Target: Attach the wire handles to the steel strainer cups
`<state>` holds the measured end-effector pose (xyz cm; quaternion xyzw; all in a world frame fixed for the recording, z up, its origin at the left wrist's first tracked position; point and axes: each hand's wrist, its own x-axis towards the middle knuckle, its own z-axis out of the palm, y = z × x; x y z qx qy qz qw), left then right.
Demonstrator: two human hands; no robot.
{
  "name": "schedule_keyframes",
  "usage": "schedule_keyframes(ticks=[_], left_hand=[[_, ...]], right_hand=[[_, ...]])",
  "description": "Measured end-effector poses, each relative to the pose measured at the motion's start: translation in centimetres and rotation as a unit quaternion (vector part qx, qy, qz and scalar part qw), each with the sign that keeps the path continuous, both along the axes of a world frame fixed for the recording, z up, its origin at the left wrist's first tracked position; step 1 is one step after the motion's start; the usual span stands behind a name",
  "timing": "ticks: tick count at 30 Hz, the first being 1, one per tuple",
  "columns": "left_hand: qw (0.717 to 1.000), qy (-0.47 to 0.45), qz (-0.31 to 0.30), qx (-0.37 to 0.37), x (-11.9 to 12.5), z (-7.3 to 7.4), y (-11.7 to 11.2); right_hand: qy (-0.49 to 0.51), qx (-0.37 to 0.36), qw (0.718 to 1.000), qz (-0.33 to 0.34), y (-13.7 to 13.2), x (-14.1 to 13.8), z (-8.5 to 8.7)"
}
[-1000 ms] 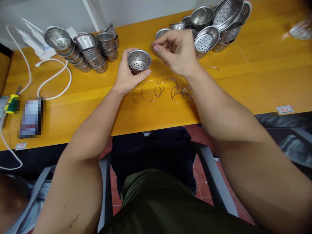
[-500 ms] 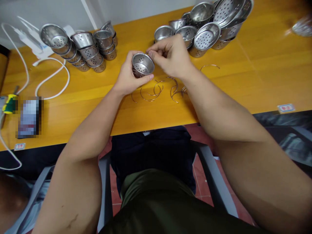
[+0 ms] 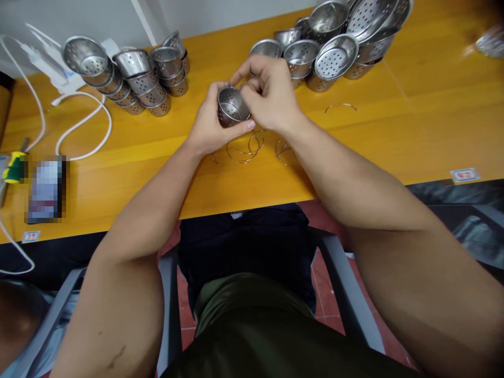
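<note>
My left hand (image 3: 208, 123) is wrapped round a small perforated metal cup (image 3: 233, 107), its mouth tilted toward me above the table. Bent over the cup's right rim is my right hand (image 3: 271, 92), fingers curled and thumb near the index finger. Whatever those fingertips may pinch is hidden. Under the hands lie several thin curved wire pieces (image 3: 246, 152) on the wood. One more wire piece (image 3: 342, 105) rests apart, right of my right wrist.
Stacked perforated cups (image 3: 142, 86) stand at the back left, and more cups (image 3: 334, 58) at the back right. A white cable (image 3: 108, 134), a blurred-out phone (image 3: 46, 189) and a yellow-green handled tool (image 3: 14, 167) lie on the left. The table's front edge carries number labels (image 3: 464, 175).
My right hand has moved slightly left and over the cup's rim, its index finger lifting and bending. The cup in my left hand has shifted slightly right.
</note>
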<state>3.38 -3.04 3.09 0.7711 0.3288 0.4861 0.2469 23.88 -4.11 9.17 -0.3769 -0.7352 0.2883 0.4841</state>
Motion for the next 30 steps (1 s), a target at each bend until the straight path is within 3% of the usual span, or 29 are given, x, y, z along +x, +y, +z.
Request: schedule_keyframes(ticks=[7, 13, 17, 24, 30], left_hand=[[0.999, -0.031, -0.029, 0.007, 0.0, -0.1, 0.3], [0.998, -0.052, -0.018, -0.019, -0.9, -0.4, 1.3], [0.997, -0.054, -0.026, -0.046, -1.2, -0.5, 1.5], [0.999, -0.017, -0.048, -0.002, -1.7, -2.2, 3.0], [1.0, -0.021, -0.003, -0.012, -1.7, -1.6, 2.8]], right_hand=[[0.034, -0.046, 0.997, 0.047, 0.0, 0.2, 0.6], [0.007, -0.149, 0.976, 0.156, -1.6, 1.9, 3.1], [-0.011, -0.176, 0.966, 0.187, -2.1, 2.4, 4.0], [0.009, -0.155, 0.972, 0.177, -0.8, 2.1, 2.0], [0.008, -0.122, 0.971, 0.206, -0.5, 2.2, 1.3]])
